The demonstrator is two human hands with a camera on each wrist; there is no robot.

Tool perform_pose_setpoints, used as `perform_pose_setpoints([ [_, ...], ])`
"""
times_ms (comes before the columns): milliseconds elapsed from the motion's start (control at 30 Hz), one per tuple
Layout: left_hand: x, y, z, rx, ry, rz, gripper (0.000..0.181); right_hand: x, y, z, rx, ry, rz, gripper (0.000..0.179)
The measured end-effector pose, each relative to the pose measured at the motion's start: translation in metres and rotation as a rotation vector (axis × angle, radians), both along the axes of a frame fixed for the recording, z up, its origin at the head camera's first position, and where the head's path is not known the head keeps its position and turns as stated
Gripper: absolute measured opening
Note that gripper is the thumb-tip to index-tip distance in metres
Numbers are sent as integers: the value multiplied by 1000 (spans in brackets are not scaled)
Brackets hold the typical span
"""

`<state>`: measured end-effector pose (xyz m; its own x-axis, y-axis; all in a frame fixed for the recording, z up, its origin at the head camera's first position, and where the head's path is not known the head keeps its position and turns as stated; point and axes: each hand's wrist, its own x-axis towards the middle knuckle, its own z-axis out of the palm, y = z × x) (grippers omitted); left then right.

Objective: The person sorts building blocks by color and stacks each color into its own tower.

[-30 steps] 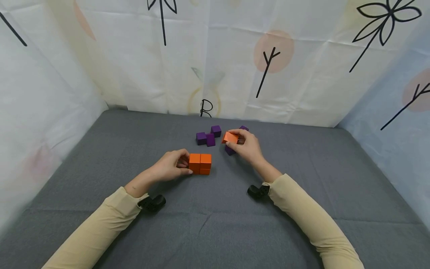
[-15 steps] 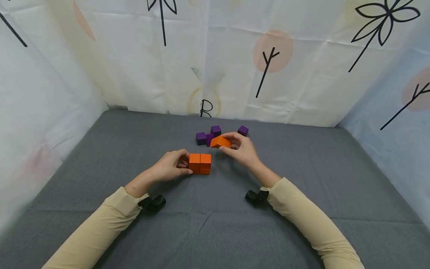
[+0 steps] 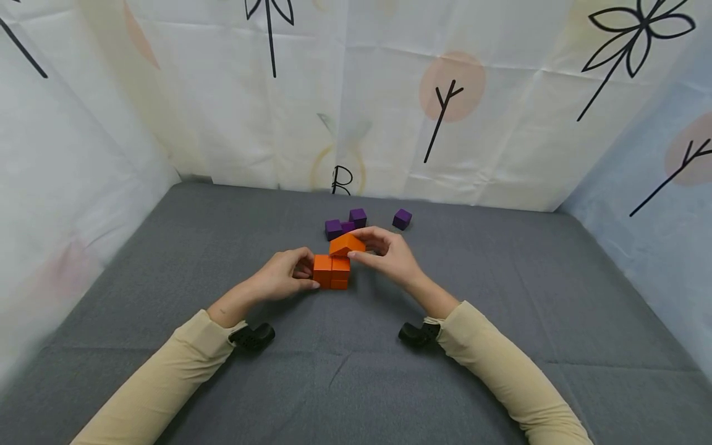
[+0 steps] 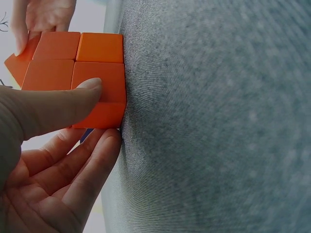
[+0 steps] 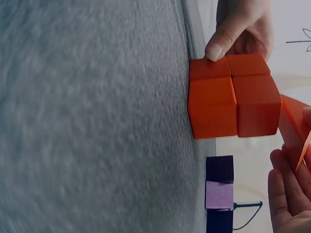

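Observation:
Two-by-two orange cubes form a stack (image 3: pixel 322 272) on the cloth in the head view. My left hand (image 3: pixel 280 272) grips its left side, thumb on the near face and fingers behind, as the left wrist view shows. Between the thumb and fingers of my right hand (image 3: pixel 392 256) is an orange triangular block (image 3: pixel 347 245), peak up like a small roof. It sits at the top of the stack, offset to the right. In the right wrist view the triangular block (image 5: pixel 291 126) is right at the stack's top faces, partly cut off by the frame edge.
Behind the stack lie purple cubes: one at left (image 3: pixel 333 230), one farther back (image 3: pixel 358 217), and a partly hidden one between them (image 3: pixel 348 227). Another purple cube (image 3: pixel 402 219) lies apart, beyond my right hand. Grey cloth (image 3: pixel 345 383) covers the table, with printed curtains (image 3: pixel 378 136) around it.
My right hand has carried the triangular block left and nearer, from beside the purple cubes to the top of the orange stack. My left hand has stayed in place.

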<state>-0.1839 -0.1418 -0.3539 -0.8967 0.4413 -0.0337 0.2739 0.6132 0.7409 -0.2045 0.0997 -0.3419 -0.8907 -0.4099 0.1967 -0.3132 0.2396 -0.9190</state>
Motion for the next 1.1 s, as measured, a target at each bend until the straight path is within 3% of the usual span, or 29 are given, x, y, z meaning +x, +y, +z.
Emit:
perform_pose_setpoints([
  [467, 0, 1, 1, 22, 12, -7, 29, 6, -10, -1, -5, -1, 97, 37],
  [1100, 1, 0, 1, 10, 15, -3, 28, 7, -13, -4, 17, 5, 138, 37],
])
